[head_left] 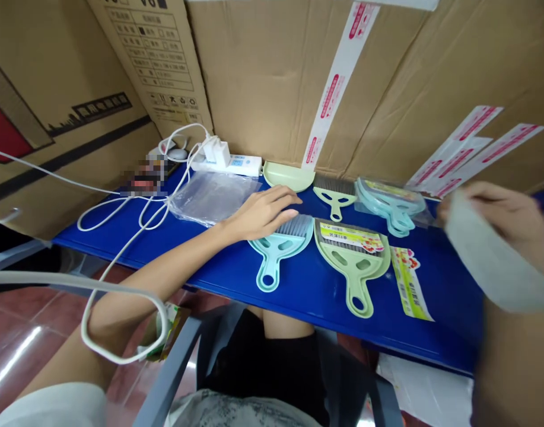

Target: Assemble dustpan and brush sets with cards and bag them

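Holding our left hand [267, 212] at the bristles [298, 225] of the blue dustpan-and-brush set [276, 247], fingers loosely extended, we cannot tell whether it touches. The set lies on the tabletop [236, 274], handle toward us, just left of the labelled green dustpan-and-brush set [352, 264]. Our right hand [507, 213] grips a pale strip [485, 255], blurred, above the tabletop's right side. We judge that light left-hand pressure and an edge-only grip best limit shifting and creasing.

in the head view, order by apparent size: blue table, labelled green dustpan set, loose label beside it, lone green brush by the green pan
1. Blue table
2. Labelled green dustpan set
3. Loose label and lone green brush: too alike to rank, with the brush lying farther away.
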### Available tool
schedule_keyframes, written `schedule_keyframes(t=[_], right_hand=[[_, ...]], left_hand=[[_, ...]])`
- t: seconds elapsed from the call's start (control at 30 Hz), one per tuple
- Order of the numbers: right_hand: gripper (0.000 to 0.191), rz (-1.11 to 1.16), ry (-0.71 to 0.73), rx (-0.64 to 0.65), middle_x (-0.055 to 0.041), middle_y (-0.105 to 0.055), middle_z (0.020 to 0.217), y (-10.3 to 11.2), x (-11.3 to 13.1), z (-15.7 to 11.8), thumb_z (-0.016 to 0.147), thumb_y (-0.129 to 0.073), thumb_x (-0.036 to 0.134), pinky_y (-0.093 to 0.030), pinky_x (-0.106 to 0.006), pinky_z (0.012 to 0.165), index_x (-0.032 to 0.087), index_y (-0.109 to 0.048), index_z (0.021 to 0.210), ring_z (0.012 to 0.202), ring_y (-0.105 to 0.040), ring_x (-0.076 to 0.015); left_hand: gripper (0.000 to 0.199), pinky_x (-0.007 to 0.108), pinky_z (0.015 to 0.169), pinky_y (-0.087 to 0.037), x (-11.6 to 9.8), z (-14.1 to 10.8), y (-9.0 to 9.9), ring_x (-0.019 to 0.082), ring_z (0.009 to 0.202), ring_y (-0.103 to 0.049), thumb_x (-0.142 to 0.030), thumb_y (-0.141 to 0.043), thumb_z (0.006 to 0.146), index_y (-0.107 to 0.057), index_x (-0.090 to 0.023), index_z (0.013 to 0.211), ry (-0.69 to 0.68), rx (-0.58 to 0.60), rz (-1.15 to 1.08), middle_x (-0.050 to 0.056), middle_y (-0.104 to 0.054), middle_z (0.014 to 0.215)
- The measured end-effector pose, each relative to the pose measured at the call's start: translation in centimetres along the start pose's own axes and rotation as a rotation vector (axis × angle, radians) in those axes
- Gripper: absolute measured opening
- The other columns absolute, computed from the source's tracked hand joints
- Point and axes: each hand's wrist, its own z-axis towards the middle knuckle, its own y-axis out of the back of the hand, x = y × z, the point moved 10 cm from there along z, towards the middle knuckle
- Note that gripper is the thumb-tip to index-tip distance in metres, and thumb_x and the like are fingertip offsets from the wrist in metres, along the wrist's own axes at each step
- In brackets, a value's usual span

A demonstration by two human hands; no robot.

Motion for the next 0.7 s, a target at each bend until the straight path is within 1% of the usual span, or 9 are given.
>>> schedule_keyframes(t=[0.07,0.13,0.23,0.3,0.4,0.47,0.57,0.63,0.7], right_hand=[[0.033,0.258,-0.067,0.046,-0.0019,-0.063,0.066,-4.2,1.1,-0.2,0.077,-0.087,0.059,-0.04,-0.034,0.045,0.032,-0.068,0.08,0.053,-0.054,-0.0182],[0.028,0.419,-0.069,0.114,-0.0013,-0.067,0.065,-7.7,2.1,-0.5,0.075,-0.091,0.047,-0.042,-0.032,0.045,0.028,-0.071,0.079,0.053,-0.059,-0.0172],[0.027,0.499,-0.042,0.143,-0.0027,-0.073,0.069,-10.3,2.8,-1.2,0.077,-0.091,0.041,-0.052,-0.031,0.05,0.024,-0.07,0.081,0.06,-0.069,-0.0194],[0.029,0.502,-0.051,0.151,-0.0024,-0.074,0.074,-11.3,2.7,-1.7,0.079,-0.09,0.04,-0.056,-0.031,0.052,0.025,-0.07,0.091,0.064,-0.074,-0.0208],[0.038,0.544,-0.079,0.155,0.0012,-0.074,0.078,-12.6,2.4,-2.3,0.08,-0.091,0.04,-0.058,-0.029,0.05,0.028,-0.066,0.106,0.063,-0.076,-0.02],[0.032,0.595,-0.069,0.147,0.0022,-0.074,0.077,-13.2,2.4,-2.5,0.082,-0.09,0.04,-0.06,-0.028,0.051,0.028,-0.068,0.102,0.063,-0.077,-0.0188],[0.02,0.629,-0.034,0.132,-0.0004,-0.076,0.075,-13.5,2.7,-2.6,0.085,-0.087,0.039,-0.061,-0.026,0.054,0.025,-0.075,0.092,0.065,-0.078,-0.0183],[0.018,0.621,-0.027,0.119,-0.002,-0.077,0.076,-13.5,2.7,-2.6,0.085,-0.086,0.037,-0.061,-0.026,0.053,0.024,-0.081,0.097,0.066,-0.078,-0.0182],[0.021,0.602,-0.033,0.114,-0.0027,-0.079,0.08,-13.3,2.7,-2.6,0.085,-0.086,0.035,-0.06,-0.026,0.05,0.024,-0.083,0.102,0.067,-0.078,-0.019]], left_hand=[[0.045,0.048,0.106,-0.056,0.1,-0.1,0.2,0.028,0.125,-0.066,-0.044,-0.034,0.116,-0.064,-0.015,0.134,0.011,-0.018,-0.034,0.015,-0.07,0.13],[0.046,0.047,0.107,-0.056,0.1,-0.1,0.4,0.028,0.125,-0.067,-0.046,-0.034,0.116,-0.064,-0.015,0.134,0.024,-0.034,-0.084,0.015,-0.07,0.13],[0.049,0.045,0.107,-0.055,0.3,-0.1,0.6,0.027,0.122,-0.069,-0.048,-0.033,0.116,-0.064,-0.016,0.135,0.052,-0.065,-0.194,0.015,-0.071,0.128],[0.052,0.045,0.106,-0.055,0.5,0.0,0.8,0.026,0.12,-0.07,-0.051,-0.032,0.116,-0.064,-0.016,0.136,0.069,-0.083,-0.264,0.015,-0.072,0.126],[0.056,0.045,0.104,-0.056,0.7,0.0,0.8,0.025,0.117,-0.071,-0.056,-0.031,0.115,-0.063,-0.017,0.139,0.083,-0.084,-0.348,0.014,-0.073,0.125],[0.058,0.042,0.1,-0.057,0.8,0.0,0.5,0.024,0.113,-0.072,-0.06,-0.033,0.113,-0.062,-0.018,0.141,0.087,-0.065,-0.423,0.014,-0.074,0.122],[0.063,0.036,0.088,-0.06,0.6,-0.1,0.0,0.022,0.102,-0.073,-0.065,-0.035,0.112,-0.057,-0.017,0.147,0.078,-0.014,-0.564,0.013,-0.076,0.114],[0.061,0.034,0.081,-0.059,0.4,-0.1,-0.3,0.02,0.094,-0.073,-0.062,-0.042,0.111,-0.054,-0.016,0.15,0.081,0.007,-0.599,0.012,-0.076,0.108],[0.057,0.031,0.075,-0.058,0.5,-0.1,-0.4,0.018,0.087,-0.073,-0.054,-0.055,0.109,-0.052,-0.016,0.15,0.104,0.008,-0.575,0.009,-0.077,0.103]])
